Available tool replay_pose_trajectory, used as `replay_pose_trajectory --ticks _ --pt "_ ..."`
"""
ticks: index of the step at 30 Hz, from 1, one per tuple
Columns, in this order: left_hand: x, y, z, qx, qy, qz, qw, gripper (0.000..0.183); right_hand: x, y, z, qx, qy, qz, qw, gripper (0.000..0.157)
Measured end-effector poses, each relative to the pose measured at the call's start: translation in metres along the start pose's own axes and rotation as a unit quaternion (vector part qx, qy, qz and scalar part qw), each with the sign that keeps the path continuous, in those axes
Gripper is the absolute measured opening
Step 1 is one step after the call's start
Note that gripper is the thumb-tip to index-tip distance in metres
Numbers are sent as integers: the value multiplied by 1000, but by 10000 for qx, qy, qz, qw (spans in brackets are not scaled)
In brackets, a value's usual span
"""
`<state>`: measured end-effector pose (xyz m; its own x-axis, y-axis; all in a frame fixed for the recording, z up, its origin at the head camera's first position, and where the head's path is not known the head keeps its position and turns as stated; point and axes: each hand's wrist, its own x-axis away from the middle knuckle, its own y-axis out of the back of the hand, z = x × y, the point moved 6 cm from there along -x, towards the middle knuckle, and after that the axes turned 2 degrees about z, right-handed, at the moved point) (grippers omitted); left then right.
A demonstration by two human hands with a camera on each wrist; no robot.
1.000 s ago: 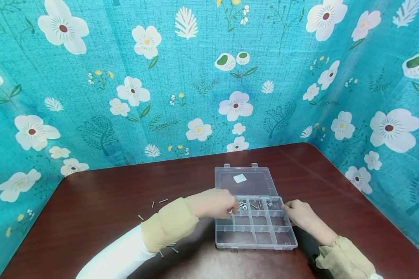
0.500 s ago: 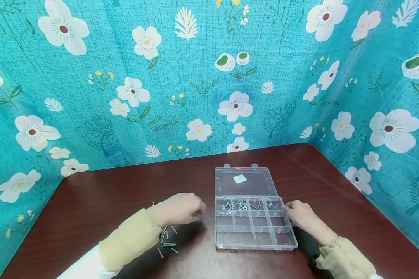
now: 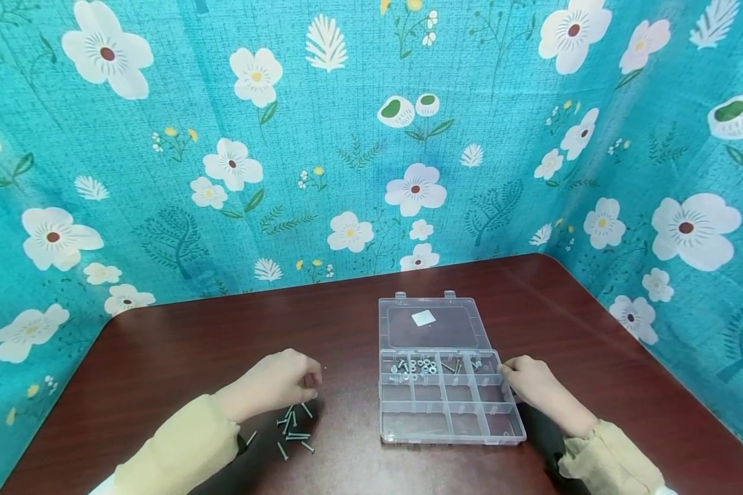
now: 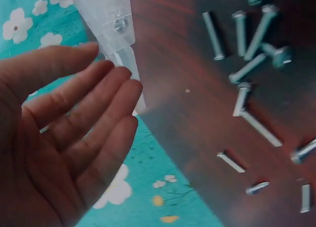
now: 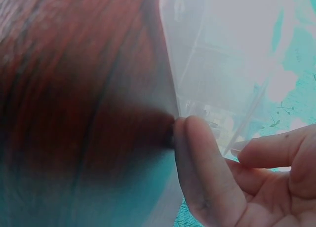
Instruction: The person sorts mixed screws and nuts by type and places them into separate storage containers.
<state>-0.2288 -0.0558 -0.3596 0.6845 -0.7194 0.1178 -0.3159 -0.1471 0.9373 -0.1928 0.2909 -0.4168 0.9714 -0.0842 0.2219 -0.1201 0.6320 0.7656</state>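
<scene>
My left hand (image 3: 278, 385) hovers above the table, left of the box and beside a loose cluster of metal screws (image 3: 298, 436). Its fingers are loosely bent and hold nothing, as the left wrist view shows, where more screws (image 4: 259, 32) lie scattered to the right. My right hand (image 3: 529, 378) pinches the right side wall of a clear plastic compartment box (image 3: 436, 438). In the right wrist view, thumb and fingers (image 5: 205, 158) stand on either side of that wall. The box's back row contains small screws, several nuts (image 3: 426, 368) and longer screws (image 3: 458, 367).
The box's transparent lid (image 3: 433, 333) lies folded back, with a white sticker (image 3: 424, 317) on it. One screw (image 3: 251, 438) lies apart, near the left sleeve. A turquoise flowered cloth (image 3: 347, 137) borders the back and sides of the dark red table (image 3: 223, 330).
My left hand has moved left, from over the box's back left compartment to above the table near the screws. My right hand has stayed at the box's side.
</scene>
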Motion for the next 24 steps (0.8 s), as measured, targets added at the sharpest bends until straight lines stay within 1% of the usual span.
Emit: replay_pose_trajectory --ticks 2,6,10,13,16,18,20,24 --pt "5 -1 9 447 273 -29 9986 5 0 1 1 -6 16 2 10000 30" --pt "14 -6 24 1009 694 -195 9923 6 1 1 1 -72 -12 63 10000 30" --pt "24 -14 37 1384 1173 -314 9829 9 1 0 0 -71 -17 92 9999 31" --pt "32 -21 44 1549 1522 -371 9754 13 1 0 0 23 21 25 10000 30" --pt "37 -28 48 1567 1666 -361 9728 16 1 0 0 63 13 -21 10000 29" --pt "40 -32 49 1538 1669 -345 9733 17 1 0 -1 7 -29 -9 10000 29" --pt "42 -36 49 1538 1612 -316 9744 18 1 -1 -1 -8 -62 23 10000 29" --pt "44 -43 47 1569 1367 -433 9771 19 1 -2 -2 10 -47 45 10000 29"
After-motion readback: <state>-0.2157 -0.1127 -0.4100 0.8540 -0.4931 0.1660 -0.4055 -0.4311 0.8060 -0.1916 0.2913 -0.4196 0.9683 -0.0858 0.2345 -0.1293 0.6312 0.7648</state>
